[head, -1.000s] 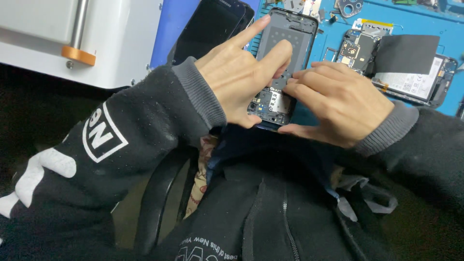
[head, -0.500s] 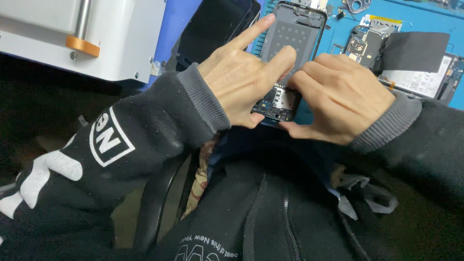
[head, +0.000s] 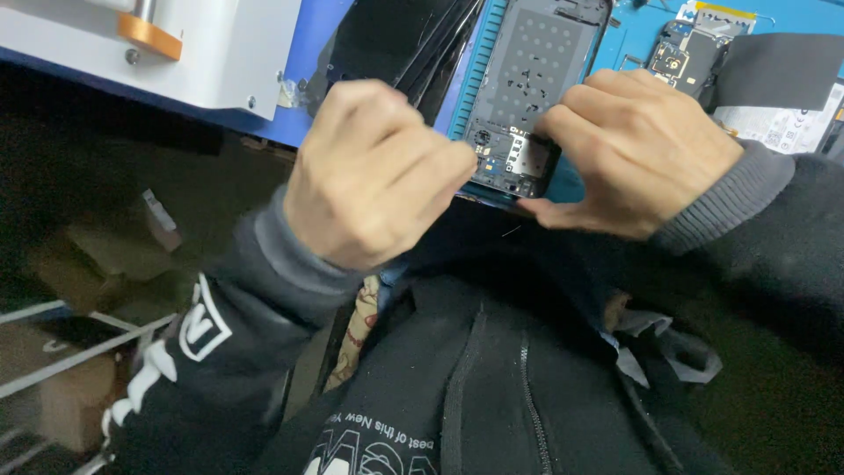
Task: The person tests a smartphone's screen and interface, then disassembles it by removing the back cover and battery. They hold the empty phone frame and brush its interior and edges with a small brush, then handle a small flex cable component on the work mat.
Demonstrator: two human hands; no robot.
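Working the lower end of the opened phone (head: 532, 97), my left hand (head: 378, 171) curled shut, right hand (head: 637, 149) pinching its bottom board; next I need fine fingertip pressure.

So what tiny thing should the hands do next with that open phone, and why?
Probably press gently on the small parts at the lower end of the opened phone. Both the left hand and the right hand have fingertips meeting at that end, where little components show, and the phone hangs slightly over the edge of the blue mat, so steady support seems wise.
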